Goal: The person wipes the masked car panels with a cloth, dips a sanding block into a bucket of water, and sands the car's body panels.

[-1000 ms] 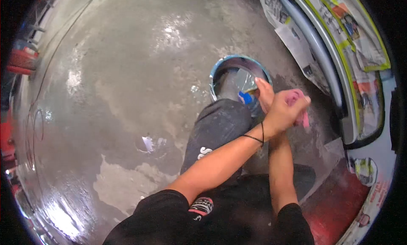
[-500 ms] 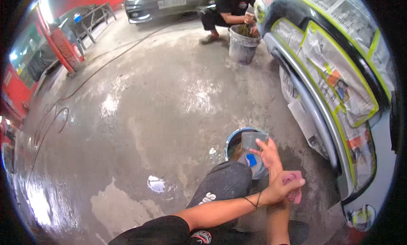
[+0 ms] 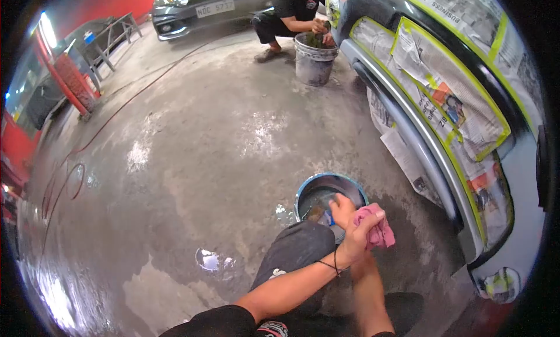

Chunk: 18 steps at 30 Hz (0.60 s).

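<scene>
My left hand, with a dark cord on its wrist, is closed around a crumpled pink cloth. It crosses over my right forearm. My right hand reaches into a round basin with a blue rim, which holds murky water. Its fingers are blurred and partly hidden, and I cannot make out anything in them. A small blue object lies in the basin beside that hand, partly covered. My knee is against the near side of the basin.
Right beside me stands a car bumper masked with newspaper and yellow-green tape. Another person crouches at a white bucket. A car is parked behind. A red hose runs across the wet floor.
My right hand has gone lower into the basin; the grey sheet it held is no longer visible. My left hand, still on the pink cloth, has moved left and up. The view has shifted slightly.
</scene>
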Tool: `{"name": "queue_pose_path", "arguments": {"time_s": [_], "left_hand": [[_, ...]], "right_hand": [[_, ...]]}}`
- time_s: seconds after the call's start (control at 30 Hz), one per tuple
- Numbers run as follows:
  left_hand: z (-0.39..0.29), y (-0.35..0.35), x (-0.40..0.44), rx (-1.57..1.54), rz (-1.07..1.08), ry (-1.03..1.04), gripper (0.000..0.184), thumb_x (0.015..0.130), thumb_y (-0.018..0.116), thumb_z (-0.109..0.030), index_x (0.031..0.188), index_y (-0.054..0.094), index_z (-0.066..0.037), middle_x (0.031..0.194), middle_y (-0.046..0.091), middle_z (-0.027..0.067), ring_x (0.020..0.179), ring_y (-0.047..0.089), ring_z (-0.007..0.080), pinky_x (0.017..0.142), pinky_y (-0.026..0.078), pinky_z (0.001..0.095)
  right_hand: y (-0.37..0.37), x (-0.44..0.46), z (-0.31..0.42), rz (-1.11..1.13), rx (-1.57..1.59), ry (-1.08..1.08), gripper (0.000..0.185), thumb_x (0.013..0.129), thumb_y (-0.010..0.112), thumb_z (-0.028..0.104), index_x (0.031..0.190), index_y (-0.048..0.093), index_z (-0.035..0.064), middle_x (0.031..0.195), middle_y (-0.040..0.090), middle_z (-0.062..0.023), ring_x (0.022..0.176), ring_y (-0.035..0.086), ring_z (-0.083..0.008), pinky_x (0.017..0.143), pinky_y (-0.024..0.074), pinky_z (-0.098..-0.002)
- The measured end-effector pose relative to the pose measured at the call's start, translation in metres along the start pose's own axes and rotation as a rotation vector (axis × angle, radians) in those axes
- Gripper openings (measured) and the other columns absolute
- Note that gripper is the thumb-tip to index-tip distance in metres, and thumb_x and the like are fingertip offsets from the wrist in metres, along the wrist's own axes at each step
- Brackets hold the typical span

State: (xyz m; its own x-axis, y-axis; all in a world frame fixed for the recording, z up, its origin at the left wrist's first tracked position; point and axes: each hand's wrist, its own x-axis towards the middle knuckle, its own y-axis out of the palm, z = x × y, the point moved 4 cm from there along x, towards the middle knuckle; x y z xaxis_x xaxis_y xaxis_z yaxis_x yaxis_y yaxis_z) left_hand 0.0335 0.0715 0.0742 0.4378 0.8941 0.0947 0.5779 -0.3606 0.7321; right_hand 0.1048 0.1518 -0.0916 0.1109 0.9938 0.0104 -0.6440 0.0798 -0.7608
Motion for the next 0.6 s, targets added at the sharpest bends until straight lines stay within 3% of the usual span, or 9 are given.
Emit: {"name": "queue_pose_path", "arguments": {"time_s": [0.03,0.13,0.2,0.27,0.33,0.4,0.47,0.57,0.6], "left_hand": [[0.012,-0.015,0.006,0.053,-0.164,0.101,0.026,0.103,0.060,-0.026,0.087,0.058,-0.005,0.083,0.063,0.0095,0.081,0.063,0.0197,0.077,0.049,0.0351],[-0.001,-0.017,0.006,-0.081,-0.188,0.109,0.026,0.101,0.061,-0.026,0.088,0.058,-0.004,0.082,0.062,0.0092,0.081,0.063,0.0201,0.079,0.050,0.0347],[-0.019,-0.009,0.005,-0.166,-0.158,0.057,0.027,0.100,0.061,-0.028,0.088,0.058,-0.003,0.081,0.062,0.0075,0.080,0.063,0.0197,0.078,0.050,0.0336],[-0.031,-0.008,0.008,-0.211,-0.197,0.064,0.029,0.100,0.060,-0.030,0.087,0.060,-0.004,0.080,0.063,0.0069,0.077,0.063,0.0191,0.075,0.051,0.0329],[-0.050,-0.011,0.007,-0.122,-0.353,0.078,0.033,0.101,0.059,-0.035,0.086,0.061,-0.006,0.080,0.064,0.0069,0.074,0.062,0.0187,0.070,0.051,0.0341],[-0.053,-0.027,0.005,-0.117,-0.304,0.100,0.036,0.101,0.060,-0.040,0.084,0.061,-0.008,0.079,0.064,0.0080,0.072,0.061,0.0193,0.066,0.051,0.0363],[-0.071,-0.024,0.008,-0.040,-0.214,0.201,0.040,0.103,0.058,-0.044,0.083,0.059,-0.010,0.078,0.063,0.0098,0.070,0.060,0.0207,0.063,0.049,0.0379],[-0.070,-0.036,0.018,-0.098,-0.150,0.246,0.039,0.105,0.055,-0.044,0.086,0.059,-0.011,0.077,0.062,0.0104,0.070,0.059,0.0223,0.062,0.048,0.0385],[-0.069,-0.044,0.019,-0.216,-0.174,0.203,0.039,0.106,0.053,-0.045,0.087,0.058,-0.011,0.076,0.061,0.0103,0.069,0.059,0.0227,0.062,0.048,0.0384]], "right_hand": [[0.010,0.000,-0.005,0.009,-0.009,0.010,0.037,0.099,0.070,0.033,0.112,0.069,-0.0024,0.107,0.075,-0.0254,0.097,0.071,-0.0458,0.094,0.0534,-0.0506],[0.000,-0.010,-0.026,-0.536,-0.313,0.169,0.029,0.098,0.072,0.028,0.097,0.065,0.0008,0.112,0.077,-0.0232,0.099,0.073,-0.0329,0.090,0.0547,-0.0435],[-0.014,0.004,-0.055,-0.057,0.605,0.085,0.026,0.097,0.073,0.025,0.092,0.061,0.0026,0.113,0.077,-0.0187,0.102,0.072,-0.0254,0.090,0.0549,-0.0379],[-0.034,0.000,-0.033,0.202,1.051,0.045,0.026,0.097,0.074,0.023,0.090,0.059,0.0035,0.114,0.077,-0.0164,0.103,0.071,-0.0216,0.090,0.0550,-0.0352],[-0.115,-0.034,0.048,-0.041,0.689,-0.029,0.023,0.096,0.076,0.014,0.089,0.055,0.0074,0.121,0.075,-0.0113,0.111,0.065,-0.0136,0.093,0.0529,-0.0301],[-0.153,-0.061,0.067,-0.141,0.704,-0.038,0.027,0.097,0.073,0.005,0.087,0.048,0.0084,0.125,0.072,-0.0146,0.115,0.063,-0.0137,0.095,0.0526,-0.0313],[-0.187,-0.092,0.070,-0.176,0.712,0.039,0.010,0.099,0.069,0.005,0.098,0.059,0.0047,0.134,0.070,-0.0138,0.121,0.063,-0.0169,0.099,0.0525,-0.0323],[-0.242,-0.130,0.092,-0.312,0.622,0.003,0.027,0.100,0.065,0.005,0.126,0.068,0.0009,0.141,0.067,-0.0105,0.127,0.063,-0.0229,0.104,0.0528,-0.0369],[-0.247,-0.139,0.079,-0.336,0.605,0.007,0.027,0.100,0.065,0.005,0.126,0.068,0.0009,0.141,0.067,-0.0105,0.127,0.063,-0.0229,0.104,0.0528,-0.0369]]}}
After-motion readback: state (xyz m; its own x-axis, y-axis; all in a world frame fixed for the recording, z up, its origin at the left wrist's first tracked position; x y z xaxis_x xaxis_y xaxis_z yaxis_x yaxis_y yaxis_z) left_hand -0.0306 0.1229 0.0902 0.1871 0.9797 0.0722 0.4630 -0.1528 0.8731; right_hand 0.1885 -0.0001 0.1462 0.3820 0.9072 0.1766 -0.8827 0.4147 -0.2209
